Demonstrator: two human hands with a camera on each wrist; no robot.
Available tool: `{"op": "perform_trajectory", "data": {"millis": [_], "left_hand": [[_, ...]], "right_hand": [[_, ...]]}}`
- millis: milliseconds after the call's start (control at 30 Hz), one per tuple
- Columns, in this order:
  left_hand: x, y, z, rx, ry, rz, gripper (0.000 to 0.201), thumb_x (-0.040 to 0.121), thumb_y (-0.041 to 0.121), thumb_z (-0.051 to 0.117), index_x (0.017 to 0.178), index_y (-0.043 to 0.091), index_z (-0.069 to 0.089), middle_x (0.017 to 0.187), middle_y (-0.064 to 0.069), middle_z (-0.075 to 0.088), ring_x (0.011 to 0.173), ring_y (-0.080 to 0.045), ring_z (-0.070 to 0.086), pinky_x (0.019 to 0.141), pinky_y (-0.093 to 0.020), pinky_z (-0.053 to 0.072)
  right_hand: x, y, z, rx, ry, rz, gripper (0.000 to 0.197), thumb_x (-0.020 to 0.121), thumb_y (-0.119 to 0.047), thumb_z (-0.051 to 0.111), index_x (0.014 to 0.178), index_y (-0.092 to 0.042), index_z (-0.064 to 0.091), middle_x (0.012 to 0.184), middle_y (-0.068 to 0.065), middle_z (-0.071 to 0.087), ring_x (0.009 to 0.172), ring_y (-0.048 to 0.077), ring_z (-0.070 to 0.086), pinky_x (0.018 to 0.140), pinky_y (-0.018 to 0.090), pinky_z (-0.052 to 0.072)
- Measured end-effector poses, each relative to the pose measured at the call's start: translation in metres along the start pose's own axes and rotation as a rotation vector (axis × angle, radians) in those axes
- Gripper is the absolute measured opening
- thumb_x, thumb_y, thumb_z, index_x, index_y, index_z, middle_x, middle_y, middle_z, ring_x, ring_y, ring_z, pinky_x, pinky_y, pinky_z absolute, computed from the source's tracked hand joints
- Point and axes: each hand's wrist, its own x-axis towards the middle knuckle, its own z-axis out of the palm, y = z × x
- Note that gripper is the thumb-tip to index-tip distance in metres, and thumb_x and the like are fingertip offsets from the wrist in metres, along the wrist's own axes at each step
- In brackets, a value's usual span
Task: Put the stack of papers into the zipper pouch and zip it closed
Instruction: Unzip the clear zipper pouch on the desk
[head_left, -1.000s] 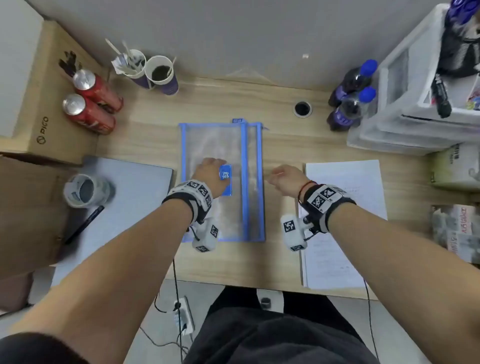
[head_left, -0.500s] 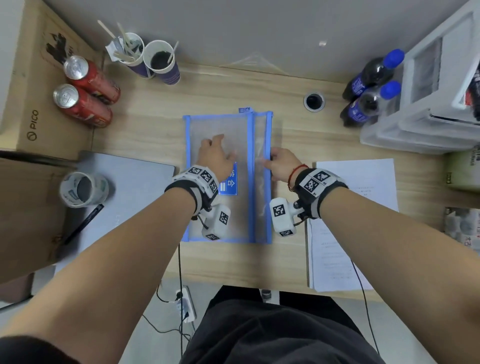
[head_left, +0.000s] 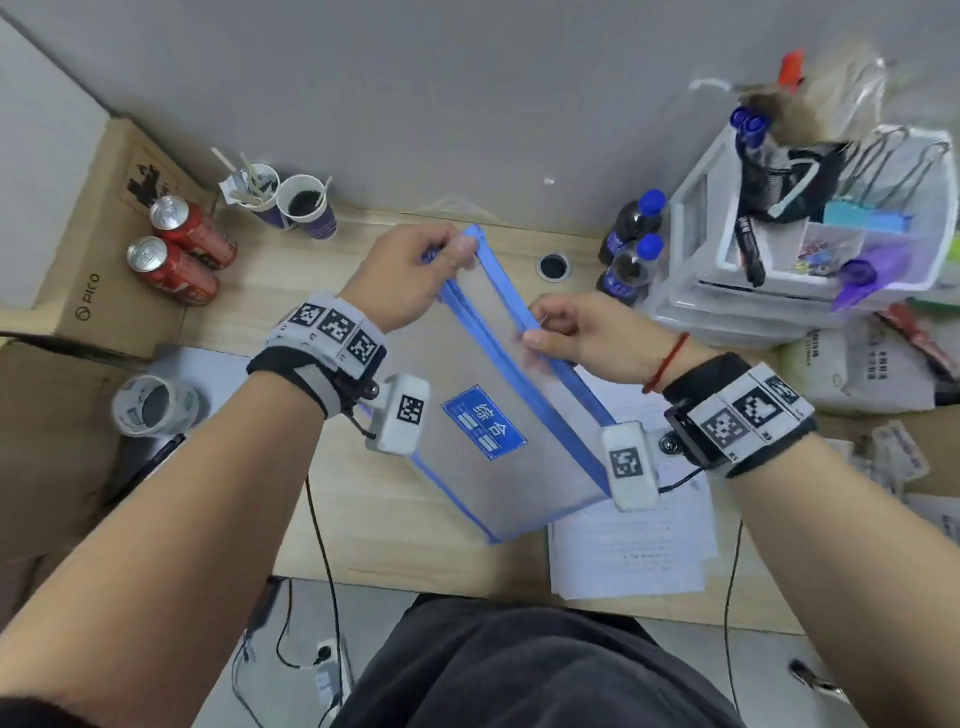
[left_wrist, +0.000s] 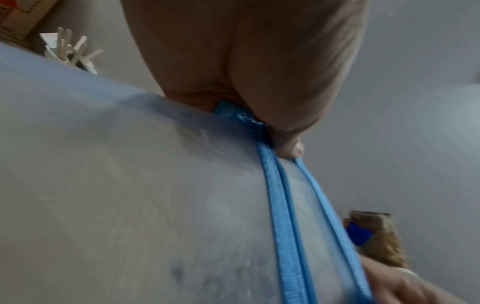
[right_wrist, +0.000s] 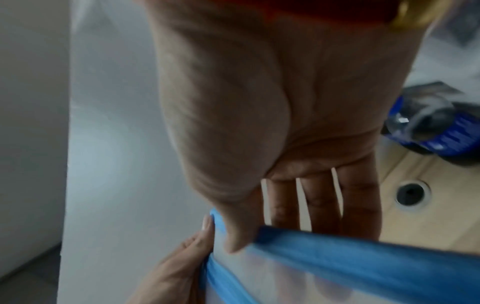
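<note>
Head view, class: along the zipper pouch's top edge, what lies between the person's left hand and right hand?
Only the pouch's own blue zipper band runs between the left hand and right hand; the head view shows nothing else there.

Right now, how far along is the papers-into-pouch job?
Early. Done: the zipper pouch is lifted off the desk. In hand: the left hand pinches its far corner, and the right hand grips the blue zipper edge. Left: the stack of papers lies on the desk, outside the pouch, so loading and zipping both remain.
</note>
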Motion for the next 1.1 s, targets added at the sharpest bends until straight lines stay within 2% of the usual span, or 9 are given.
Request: {"op": "perform_trajectory", "data": {"millis": [67, 200, 367, 467, 633, 800, 933, 1033, 1100], "left_hand": [[-0.014, 0.019, 0.007, -0.011, 0.000, 0.067, 0.026, 0.099, 0.030, 0.049, 0.085, 0.017, 0.066, 0.070, 0.004, 0.053, 0.063, -0.008, 0.047, 0.058, -0.012, 0.042], [-0.035, 0.043, 0.029, 0.054, -0.055, 0.148, 0.025, 0.099, 0.034, 0.047, 0.081, 0.022, 0.061, 0.079, -0.007, 0.063, 0.071, -0.014, 0.050, 0.069, -0.030, 0.042], [-0.048, 0.054, 0.039, 0.072, -0.036, 0.154, 0.024, 0.097, 0.035, 0.048, 0.087, 0.019, 0.063, 0.073, 0.005, 0.057, 0.070, -0.012, 0.047, 0.070, -0.031, 0.041], [-0.054, 0.056, 0.038, 0.096, -0.007, 0.140, 0.019, 0.097, 0.036, 0.050, 0.099, 0.023, 0.064, 0.066, 0.011, 0.046, 0.066, -0.009, 0.045, 0.065, -0.026, 0.039], [-0.059, 0.057, 0.041, 0.108, 0.070, 0.162, 0.015, 0.097, 0.036, 0.051, 0.094, 0.027, 0.062, 0.074, 0.006, 0.066, 0.071, -0.010, 0.056, 0.072, -0.032, 0.047], [-0.064, 0.054, 0.046, 0.147, 0.150, 0.184, 0.014, 0.096, 0.032, 0.051, 0.088, 0.025, 0.059, 0.075, 0.013, 0.065, 0.076, -0.021, 0.063, 0.077, -0.045, 0.053], [-0.066, 0.052, 0.026, 0.063, 0.277, 0.142, 0.016, 0.099, 0.026, 0.046, 0.086, 0.023, 0.055, 0.077, 0.006, 0.068, 0.079, -0.020, 0.064, 0.079, -0.034, 0.048], [-0.064, 0.044, -0.007, 0.070, 0.336, 0.111, 0.018, 0.100, 0.027, 0.044, 0.088, 0.019, 0.055, 0.070, 0.010, 0.063, 0.073, -0.021, 0.056, 0.068, -0.020, 0.040], [-0.063, 0.040, -0.018, 0.106, 0.307, 0.121, 0.017, 0.100, 0.027, 0.044, 0.089, 0.020, 0.056, 0.069, 0.009, 0.062, 0.070, -0.016, 0.053, 0.064, -0.014, 0.037]], "right_hand": [[-0.014, -0.009, -0.011, 0.062, 0.097, -0.003, 0.015, 0.095, -0.031, 0.053, 0.109, -0.028, 0.058, 0.101, 0.009, 0.071, 0.077, 0.016, 0.066, 0.071, 0.033, 0.054], [-0.023, -0.029, -0.022, 0.056, 0.197, -0.123, 0.038, 0.099, -0.035, 0.044, 0.136, -0.029, 0.046, 0.116, 0.003, 0.064, 0.092, 0.014, 0.065, 0.078, 0.034, 0.058], [-0.030, -0.038, -0.018, -0.054, 0.260, -0.130, 0.022, 0.096, -0.024, 0.053, 0.106, -0.005, 0.061, 0.086, 0.004, 0.065, 0.073, 0.013, 0.061, 0.075, 0.040, 0.057], [-0.035, -0.037, -0.014, -0.074, 0.308, -0.146, 0.014, 0.092, -0.023, 0.060, 0.093, -0.009, 0.060, 0.072, -0.001, 0.062, 0.059, 0.011, 0.058, 0.062, 0.031, 0.055], [-0.034, -0.036, -0.011, -0.058, 0.386, -0.137, 0.014, 0.091, -0.024, 0.062, 0.092, -0.010, 0.065, 0.065, -0.006, 0.059, 0.056, 0.008, 0.055, 0.057, 0.021, 0.049], [-0.033, -0.028, -0.004, 0.230, 0.329, 0.033, 0.010, 0.090, -0.010, 0.062, 0.083, -0.004, 0.065, 0.062, 0.003, 0.057, 0.054, 0.011, 0.052, 0.054, 0.022, 0.049], [-0.040, 0.016, -0.007, 0.130, 0.292, 0.255, 0.018, 0.086, -0.003, 0.062, 0.069, -0.009, 0.063, 0.063, 0.006, 0.057, 0.056, 0.015, 0.053, 0.056, 0.026, 0.050], [-0.061, 0.075, -0.010, -0.189, 0.199, 0.478, 0.012, 0.081, -0.007, 0.060, 0.070, -0.005, 0.065, 0.065, 0.008, 0.061, 0.057, 0.019, 0.054, 0.060, 0.034, 0.053], [-0.077, 0.105, -0.008, -0.170, 0.133, 0.597, 0.013, 0.082, -0.004, 0.059, 0.071, -0.008, 0.066, 0.070, 0.011, 0.062, 0.058, 0.018, 0.052, 0.059, 0.031, 0.049]]}}
